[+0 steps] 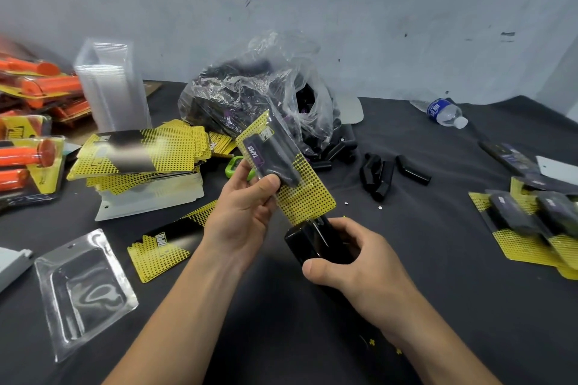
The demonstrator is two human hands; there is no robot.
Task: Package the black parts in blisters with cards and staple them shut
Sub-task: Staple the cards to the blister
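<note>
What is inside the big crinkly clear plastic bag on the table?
The crinkly clear plastic bag holds many short black tube-shaped parts, some spilling out of its mouth. Glare and folds hide how many lie deeper.

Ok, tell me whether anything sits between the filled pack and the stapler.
Nothing visible does. The clear blister pack with its yellow dotted card, held in the left hand, has its lower edge right at the mouth of the black stapler gripped by the right hand.
</note>
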